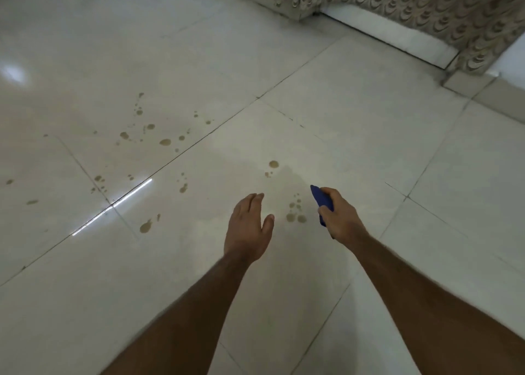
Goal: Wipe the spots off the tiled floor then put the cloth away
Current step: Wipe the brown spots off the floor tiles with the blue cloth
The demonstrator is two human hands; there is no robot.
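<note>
Right hand (338,215) closed around bunched blue cloth (322,203). Left hand (248,227) open, fingers extended, holding nothing. Brown spots (295,214) lie between them; more toward 10 o'clock.

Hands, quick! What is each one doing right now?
Left hand: open, holding nothing, above the floor.
Right hand: closed around the blue cloth.
</note>
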